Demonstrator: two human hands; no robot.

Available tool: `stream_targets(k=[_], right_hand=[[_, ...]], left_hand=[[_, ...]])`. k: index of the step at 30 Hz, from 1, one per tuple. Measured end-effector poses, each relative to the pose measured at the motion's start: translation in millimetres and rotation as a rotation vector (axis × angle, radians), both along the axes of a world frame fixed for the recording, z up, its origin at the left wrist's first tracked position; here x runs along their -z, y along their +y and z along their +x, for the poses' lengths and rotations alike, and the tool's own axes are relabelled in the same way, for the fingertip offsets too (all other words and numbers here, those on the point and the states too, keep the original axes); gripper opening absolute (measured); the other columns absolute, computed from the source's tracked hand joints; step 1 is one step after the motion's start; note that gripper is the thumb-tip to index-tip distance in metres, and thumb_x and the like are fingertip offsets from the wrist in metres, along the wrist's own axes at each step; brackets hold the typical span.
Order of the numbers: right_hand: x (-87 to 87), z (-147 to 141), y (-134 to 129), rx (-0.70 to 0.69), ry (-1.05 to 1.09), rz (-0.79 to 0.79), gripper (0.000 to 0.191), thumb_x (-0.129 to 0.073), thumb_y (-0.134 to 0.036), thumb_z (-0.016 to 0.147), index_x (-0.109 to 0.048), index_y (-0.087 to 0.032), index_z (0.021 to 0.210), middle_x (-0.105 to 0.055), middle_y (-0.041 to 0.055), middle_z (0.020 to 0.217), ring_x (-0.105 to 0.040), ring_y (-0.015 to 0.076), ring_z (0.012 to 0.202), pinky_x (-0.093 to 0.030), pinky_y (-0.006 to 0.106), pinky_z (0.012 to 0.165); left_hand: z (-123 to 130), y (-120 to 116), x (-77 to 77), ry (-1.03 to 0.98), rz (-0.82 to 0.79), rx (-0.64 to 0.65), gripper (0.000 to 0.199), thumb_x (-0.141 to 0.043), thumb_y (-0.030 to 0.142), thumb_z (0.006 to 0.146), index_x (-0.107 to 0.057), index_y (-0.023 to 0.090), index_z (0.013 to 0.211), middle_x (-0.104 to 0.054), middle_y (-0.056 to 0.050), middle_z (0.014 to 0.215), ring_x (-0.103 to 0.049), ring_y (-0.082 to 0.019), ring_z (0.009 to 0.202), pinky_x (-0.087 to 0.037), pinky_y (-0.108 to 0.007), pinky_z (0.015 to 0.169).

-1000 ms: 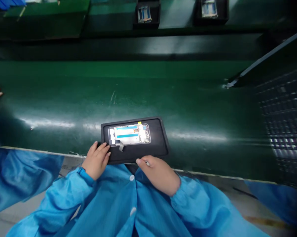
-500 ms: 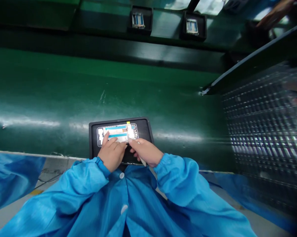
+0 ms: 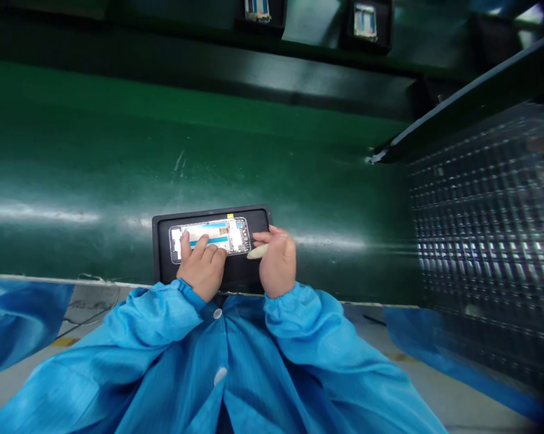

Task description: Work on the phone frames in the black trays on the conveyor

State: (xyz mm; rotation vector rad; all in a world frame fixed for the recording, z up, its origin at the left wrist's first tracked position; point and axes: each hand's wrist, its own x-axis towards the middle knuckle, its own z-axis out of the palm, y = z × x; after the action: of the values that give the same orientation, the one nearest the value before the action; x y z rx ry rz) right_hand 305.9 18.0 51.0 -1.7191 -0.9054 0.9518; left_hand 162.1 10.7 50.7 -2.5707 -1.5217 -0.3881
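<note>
An opened phone with white parts, blue strips and a yellow tab lies in a shallow black tray. Spread over its left and middle part are the fingers of my left hand, resting on the phone's surface. At the tray's right side, my right hand grips a cream-coloured tool with a tapered end. That end points left, just off the phone's near right corner. Most of the tool is hidden in my palm.
The green bench stretches to both sides. At right stands a stack of clear ribbed plastic trays, beside a panel with a pale edge. Beyond, on a far surface, two black trays hold phone parts.
My right hand has moved off the phone's near edge to the right and turned, bringing the tool's tapered end into sight. My left hand stays on the phone. The whole view has shifted slightly.
</note>
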Motion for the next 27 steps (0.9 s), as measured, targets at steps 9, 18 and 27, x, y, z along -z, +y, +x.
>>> stream_targets(k=[9,18,27], right_hand=[[20.0,-7.5,-6.4,0.085,0.061,0.280,0.032,-0.035,-0.043,0.087,-0.048,-0.016,0.097,-0.063,0.0035,0.076,-0.059,0.0116,0.058,-0.048,0.022,0.045],[28.3,-8.7,-15.4,0.004,-0.103,0.494,0.022,-0.037,-0.034,0.088,-0.048,-0.018,0.099,-0.065,0.0031,0.079,-0.061,0.0130,0.066,-0.052,0.030,0.062],[26.1,-9.2,-16.3,-0.021,-0.173,0.520,0.021,-0.037,-0.032,0.089,-0.047,-0.020,0.101,-0.065,0.0025,0.080,-0.062,0.0134,0.069,-0.052,0.030,0.063]], left_hand=[[0.7,1.0,0.8,-0.030,0.009,0.020,0.013,-0.050,0.014,0.078,-0.062,0.017,0.080,-0.063,-0.002,0.078,-0.052,-0.028,0.098,-0.015,-0.058,0.101],[0.3,1.6,0.0,-0.017,-0.022,0.019,0.015,-0.047,0.015,0.079,-0.062,0.017,0.081,-0.062,-0.002,0.079,-0.051,-0.027,0.098,-0.014,-0.058,0.102],[1.3,0.6,1.7,-0.040,-0.041,0.010,0.015,-0.046,0.015,0.081,-0.061,0.017,0.083,-0.061,-0.003,0.078,-0.051,-0.027,0.099,-0.019,-0.057,0.100]])
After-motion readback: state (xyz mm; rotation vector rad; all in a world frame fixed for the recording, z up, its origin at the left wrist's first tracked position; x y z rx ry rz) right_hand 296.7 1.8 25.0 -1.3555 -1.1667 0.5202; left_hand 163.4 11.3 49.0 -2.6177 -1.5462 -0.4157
